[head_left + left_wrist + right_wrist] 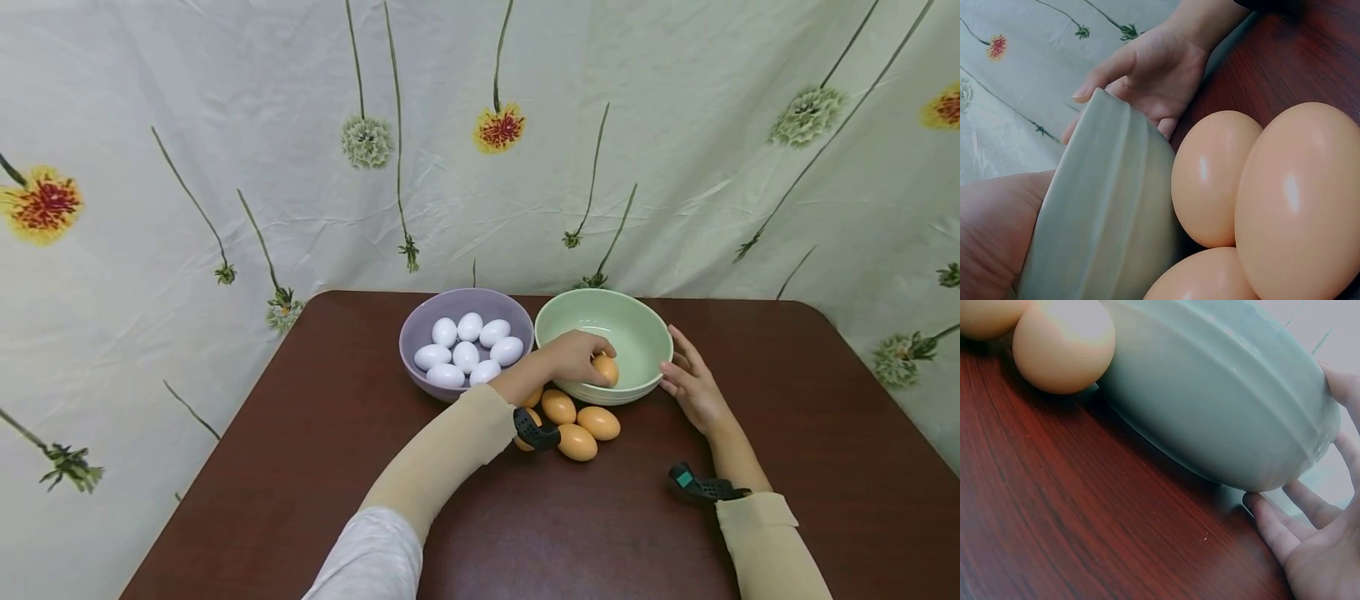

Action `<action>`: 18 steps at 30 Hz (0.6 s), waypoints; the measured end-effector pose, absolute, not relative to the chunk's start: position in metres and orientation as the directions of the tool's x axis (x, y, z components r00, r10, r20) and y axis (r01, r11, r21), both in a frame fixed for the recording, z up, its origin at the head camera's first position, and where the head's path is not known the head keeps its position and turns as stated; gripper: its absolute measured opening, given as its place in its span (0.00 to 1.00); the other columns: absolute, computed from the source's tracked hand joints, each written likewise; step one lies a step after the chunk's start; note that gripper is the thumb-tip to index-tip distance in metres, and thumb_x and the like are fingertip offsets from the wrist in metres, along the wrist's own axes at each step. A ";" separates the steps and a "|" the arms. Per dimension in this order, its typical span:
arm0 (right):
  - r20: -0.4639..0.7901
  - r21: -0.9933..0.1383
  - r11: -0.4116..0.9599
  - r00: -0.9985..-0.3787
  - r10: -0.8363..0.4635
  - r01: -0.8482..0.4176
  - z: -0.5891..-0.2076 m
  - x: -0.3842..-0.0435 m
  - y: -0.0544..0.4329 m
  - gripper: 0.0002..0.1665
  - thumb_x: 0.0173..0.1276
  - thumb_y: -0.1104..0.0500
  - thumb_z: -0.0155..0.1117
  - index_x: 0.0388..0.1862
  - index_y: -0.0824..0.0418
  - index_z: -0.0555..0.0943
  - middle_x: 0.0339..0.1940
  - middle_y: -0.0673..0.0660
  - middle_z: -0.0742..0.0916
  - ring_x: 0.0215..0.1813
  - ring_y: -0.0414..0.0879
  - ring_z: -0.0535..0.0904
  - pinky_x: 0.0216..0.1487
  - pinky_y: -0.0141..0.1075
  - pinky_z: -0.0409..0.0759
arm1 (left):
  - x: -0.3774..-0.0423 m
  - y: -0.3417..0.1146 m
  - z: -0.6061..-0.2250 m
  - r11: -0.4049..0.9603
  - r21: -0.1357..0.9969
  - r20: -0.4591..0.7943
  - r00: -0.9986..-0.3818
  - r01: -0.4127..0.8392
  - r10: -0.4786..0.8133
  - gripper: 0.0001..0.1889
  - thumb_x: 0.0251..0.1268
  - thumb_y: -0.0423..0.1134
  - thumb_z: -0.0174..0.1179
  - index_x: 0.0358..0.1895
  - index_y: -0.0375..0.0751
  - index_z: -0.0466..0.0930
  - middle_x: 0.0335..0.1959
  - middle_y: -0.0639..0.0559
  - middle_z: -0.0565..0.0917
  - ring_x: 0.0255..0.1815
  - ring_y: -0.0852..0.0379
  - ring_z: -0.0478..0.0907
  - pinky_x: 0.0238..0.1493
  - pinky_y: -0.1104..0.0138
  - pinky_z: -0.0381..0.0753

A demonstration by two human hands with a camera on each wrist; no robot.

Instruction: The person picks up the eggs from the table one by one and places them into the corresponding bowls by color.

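Observation:
My left hand [577, 357] reaches over the near rim of a light green bowl [645, 333] and grips a brown egg [606, 372] inside it. On the bowl's right side is my right hand [693, 387], its thumb at the rim and its fingers spread round the outer wall, holding the bowl. Up close in the right wrist view, the fingertips [1257, 503] sit low on the bowl's wall. Several more brown eggs [577, 442] lie on the table in front of the bowl, some partly hidden by the left wrist.
A purple bowl [414, 333] with several white eggs [466, 357] stands left of the green bowl. Both are near the far edge of the dark red-brown table [600, 533]. A white floral cloth [300, 150] hangs behind the table. Each wrist wears a black strap [708, 487].

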State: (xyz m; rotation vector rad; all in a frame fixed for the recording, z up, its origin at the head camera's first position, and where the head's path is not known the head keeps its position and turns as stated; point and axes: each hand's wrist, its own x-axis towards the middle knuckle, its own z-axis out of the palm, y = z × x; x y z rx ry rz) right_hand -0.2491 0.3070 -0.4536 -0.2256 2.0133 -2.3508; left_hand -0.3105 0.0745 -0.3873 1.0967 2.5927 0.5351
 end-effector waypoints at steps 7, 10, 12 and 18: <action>0.089 -0.987 -0.146 -0.988 -0.124 -0.071 -0.455 -0.250 0.306 0.42 0.75 0.61 0.54 0.81 0.53 0.46 0.71 0.67 0.55 0.56 0.38 0.71 0.50 0.26 0.76 | -0.312 0.079 -0.387 0.686 0.399 -0.175 -0.684 0.608 0.708 0.23 0.62 0.46 0.66 0.60 0.45 0.79 0.55 0.53 0.82 0.55 0.60 0.75 0.54 0.74 0.69; 0.087 -0.987 -0.148 -0.989 -0.123 -0.068 -0.454 -0.250 0.306 0.42 0.75 0.61 0.55 0.81 0.52 0.47 0.71 0.68 0.55 0.57 0.38 0.71 0.50 0.26 0.76 | -0.312 0.080 -0.385 0.696 0.384 -0.204 -0.679 0.607 0.705 0.22 0.64 0.46 0.65 0.61 0.45 0.79 0.56 0.53 0.81 0.56 0.59 0.75 0.55 0.73 0.69; 0.083 -0.987 -0.147 -0.989 -0.123 -0.065 -0.454 -0.249 0.306 0.42 0.75 0.61 0.55 0.81 0.52 0.46 0.72 0.68 0.54 0.57 0.38 0.71 0.50 0.26 0.76 | -0.312 0.081 -0.385 0.698 0.372 -0.217 -0.674 0.612 0.706 0.22 0.65 0.45 0.64 0.61 0.45 0.79 0.56 0.53 0.81 0.56 0.58 0.75 0.55 0.73 0.70; 0.091 -0.987 -0.147 -0.988 -0.125 -0.072 -0.455 -0.250 0.306 0.42 0.76 0.61 0.54 0.81 0.53 0.46 0.72 0.68 0.54 0.57 0.38 0.71 0.50 0.26 0.77 | -0.313 0.084 -0.387 0.719 0.362 -0.259 -0.677 0.593 0.689 0.21 0.66 0.44 0.64 0.61 0.48 0.80 0.57 0.53 0.80 0.58 0.57 0.74 0.56 0.72 0.70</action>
